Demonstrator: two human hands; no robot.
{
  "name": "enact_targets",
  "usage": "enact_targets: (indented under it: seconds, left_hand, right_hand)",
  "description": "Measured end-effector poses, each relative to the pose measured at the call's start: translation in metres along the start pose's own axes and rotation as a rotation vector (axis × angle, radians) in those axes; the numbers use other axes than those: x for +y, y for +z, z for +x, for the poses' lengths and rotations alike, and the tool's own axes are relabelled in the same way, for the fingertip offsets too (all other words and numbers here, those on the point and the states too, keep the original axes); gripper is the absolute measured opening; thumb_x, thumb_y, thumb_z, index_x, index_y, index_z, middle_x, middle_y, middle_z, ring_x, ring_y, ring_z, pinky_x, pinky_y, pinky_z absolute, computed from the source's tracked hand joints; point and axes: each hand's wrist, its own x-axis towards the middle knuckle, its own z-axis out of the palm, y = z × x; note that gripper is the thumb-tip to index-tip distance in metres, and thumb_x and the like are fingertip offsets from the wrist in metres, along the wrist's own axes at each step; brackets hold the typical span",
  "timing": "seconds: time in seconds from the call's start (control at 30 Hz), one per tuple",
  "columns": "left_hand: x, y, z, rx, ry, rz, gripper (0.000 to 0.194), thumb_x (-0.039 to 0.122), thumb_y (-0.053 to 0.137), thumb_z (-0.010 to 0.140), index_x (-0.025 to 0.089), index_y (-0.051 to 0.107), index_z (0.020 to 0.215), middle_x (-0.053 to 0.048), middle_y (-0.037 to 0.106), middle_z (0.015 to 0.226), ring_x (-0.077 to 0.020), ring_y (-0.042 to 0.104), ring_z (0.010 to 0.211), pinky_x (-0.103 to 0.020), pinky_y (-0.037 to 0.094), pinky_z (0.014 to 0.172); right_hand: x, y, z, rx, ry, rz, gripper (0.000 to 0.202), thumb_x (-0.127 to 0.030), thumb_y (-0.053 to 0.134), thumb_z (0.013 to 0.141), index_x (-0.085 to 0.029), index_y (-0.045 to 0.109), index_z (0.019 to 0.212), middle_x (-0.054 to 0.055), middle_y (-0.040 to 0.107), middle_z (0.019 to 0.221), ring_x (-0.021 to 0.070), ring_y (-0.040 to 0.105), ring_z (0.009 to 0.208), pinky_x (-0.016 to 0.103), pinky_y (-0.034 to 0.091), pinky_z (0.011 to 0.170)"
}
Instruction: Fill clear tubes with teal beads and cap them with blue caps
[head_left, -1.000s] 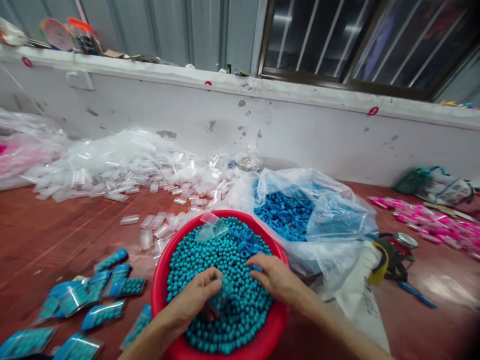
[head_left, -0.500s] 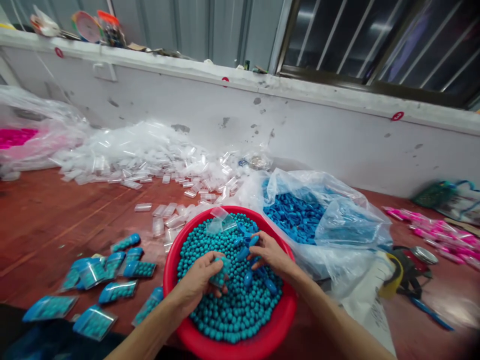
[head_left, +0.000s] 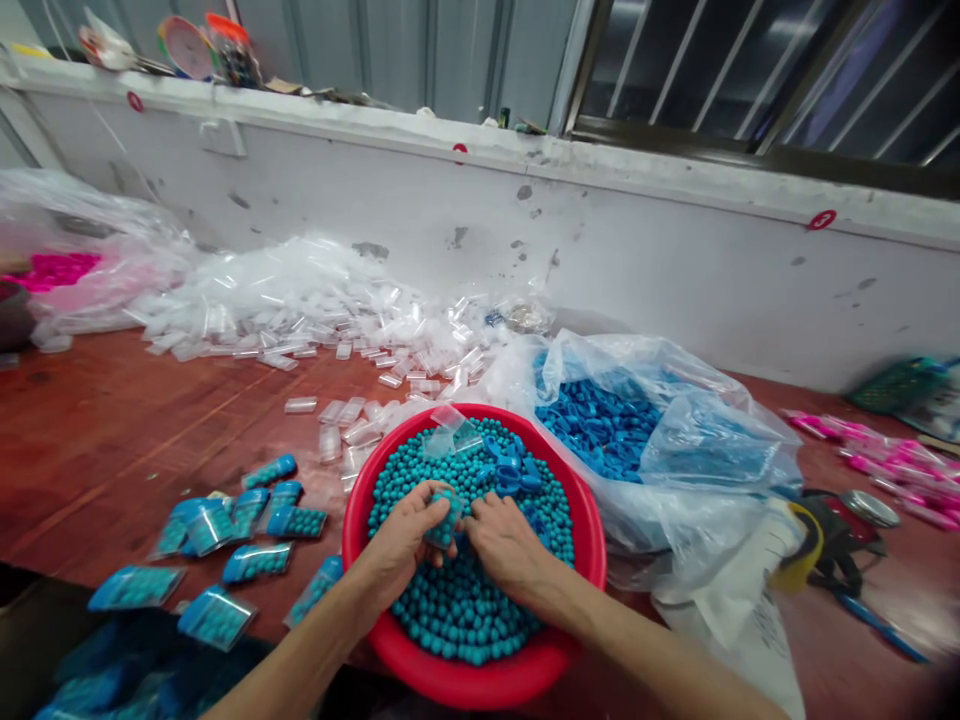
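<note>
My left hand (head_left: 409, 535) is closed around a small clear plastic case (head_left: 444, 518) filled with teal beads, held over a red basin (head_left: 589, 545). Close against the case's right side, my right hand (head_left: 506, 545) has its fingers curled inward and pressed together. Whatever they grip is hidden, though some blue shows beneath them. Teal beads (head_left: 480, 630) fill much of the basin. On top of them lie several blue plastic caps (head_left: 514, 470) and a few empty clear cases (head_left: 450, 435).
Filled blue-capped cases (head_left: 217, 617) lie on the red table to the left. Empty clear cases (head_left: 315, 310) are heaped along the wall. A plastic bag (head_left: 697, 440) of blue caps stands right of the basin, with pink pieces (head_left: 892, 460) beyond. A dark shape (head_left: 13, 315) is at the left edge.
My right hand has moved left and down from the loose blue caps to the case in my left hand, its fingers drawing together. The view has shifted slightly.
</note>
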Motion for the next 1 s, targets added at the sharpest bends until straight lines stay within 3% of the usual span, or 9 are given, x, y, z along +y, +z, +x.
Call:
enact_targets:
  seconds: [0.07, 0.17, 0.33, 0.5, 0.6, 0.7, 0.77, 0.83, 1.0]
  left_hand:
    - [-0.001, -0.001, 0.0, -0.033, -0.002, 0.001, 0.035, 0.037, 0.058, 0.069, 0.019, 0.039, 0.092, 0.003, 0.058, 0.064, -0.0095, 0.056, 0.045, -0.014, 0.033, 0.035]
    - [-0.006, -0.004, 0.003, -0.038, 0.004, 0.039, 0.035, 0.038, 0.056, 0.071, 0.02, 0.038, 0.095, 0.003, 0.057, 0.066, -0.0095, 0.056, 0.046, -0.014, 0.033, 0.035]
    - [-0.013, -0.004, 0.006, -0.004, 0.016, 0.184, 0.034, 0.04, 0.054, 0.071, 0.02, 0.041, 0.094, 0.004, 0.054, 0.063, -0.0092, 0.054, 0.044, -0.014, 0.031, 0.032]
    - [-0.013, 0.0, 0.003, 0.022, 0.049, 0.294, 0.028, 0.041, 0.052, 0.072, 0.018, 0.045, 0.085, 0.007, 0.048, 0.056, -0.0053, 0.044, 0.035, -0.015, 0.027, 0.03]
    - [-0.013, 0.0, 0.002, -0.003, 0.052, 0.287, 0.028, 0.043, 0.05, 0.073, 0.018, 0.045, 0.084, 0.006, 0.05, 0.058, -0.005, 0.045, 0.036, -0.014, 0.026, 0.031]
    - [-0.014, -0.001, 0.002, -0.03, 0.054, 0.252, 0.028, 0.043, 0.05, 0.074, 0.018, 0.044, 0.086, 0.006, 0.051, 0.06, -0.0049, 0.046, 0.036, -0.013, 0.026, 0.03]
    - [-0.015, -0.001, 0.002, -0.039, 0.056, 0.255, 0.029, 0.043, 0.051, 0.073, 0.018, 0.043, 0.087, 0.006, 0.051, 0.06, -0.005, 0.047, 0.036, -0.013, 0.027, 0.03]
    - [-0.015, 0.0, 0.002, -0.037, 0.066, 0.265, 0.031, 0.043, 0.053, 0.072, 0.018, 0.043, 0.089, 0.006, 0.05, 0.06, -0.005, 0.047, 0.036, -0.013, 0.028, 0.03]
    - [-0.014, 0.002, 0.001, -0.003, 0.067, 0.241, 0.036, 0.041, 0.053, 0.072, 0.018, 0.042, 0.097, 0.006, 0.05, 0.06, -0.0051, 0.045, 0.036, -0.014, 0.027, 0.03]
  right_hand:
    - [0.001, 0.007, 0.006, 0.003, 0.013, 0.035, 0.021, -0.012, 0.041, 0.082, -0.017, 0.061, 0.08, 0.008, 0.062, 0.087, 0.0231, 0.053, 0.085, 0.035, 0.04, 0.075]
    - [0.017, -0.002, 0.007, 0.039, 0.043, 0.073, 0.021, -0.016, 0.04, 0.085, -0.014, 0.06, 0.093, 0.009, 0.064, 0.087, 0.0209, 0.057, 0.082, 0.031, 0.043, 0.073]
    - [0.028, -0.027, -0.004, 0.29, 0.088, 0.331, 0.03, -0.023, 0.042, 0.086, -0.017, 0.052, 0.114, 0.007, 0.062, 0.103, 0.0183, 0.057, 0.093, 0.028, 0.044, 0.081]
    - [0.009, -0.027, -0.015, 0.18, -0.031, 0.407, 0.039, -0.016, 0.047, 0.081, -0.019, 0.05, 0.119, 0.008, 0.063, 0.094, 0.0206, 0.059, 0.085, 0.033, 0.047, 0.076]
    - [0.008, -0.029, -0.017, 0.15, -0.062, 0.688, 0.035, -0.016, 0.046, 0.082, -0.022, 0.053, 0.116, 0.005, 0.064, 0.098, 0.0182, 0.058, 0.089, 0.031, 0.046, 0.08]
    - [0.011, -0.026, -0.016, 0.19, 0.075, 0.863, 0.027, -0.021, 0.046, 0.082, -0.022, 0.059, 0.107, 0.001, 0.066, 0.082, 0.0158, 0.06, 0.072, 0.028, 0.05, 0.067]
    - [0.011, -0.022, -0.014, 0.298, 0.174, 0.86, 0.023, -0.024, 0.05, 0.08, -0.02, 0.061, 0.1, 0.001, 0.065, 0.081, 0.0165, 0.06, 0.071, 0.029, 0.049, 0.067]
    - [0.008, -0.018, -0.013, 0.382, 0.17, 0.785, 0.02, -0.024, 0.052, 0.079, -0.019, 0.062, 0.095, 0.003, 0.065, 0.087, 0.0183, 0.06, 0.079, 0.031, 0.047, 0.075]
    - [0.0, -0.015, -0.014, 0.371, 0.069, 0.724, 0.02, -0.02, 0.047, 0.082, -0.019, 0.061, 0.097, 0.004, 0.065, 0.088, 0.0172, 0.059, 0.082, 0.027, 0.046, 0.075]
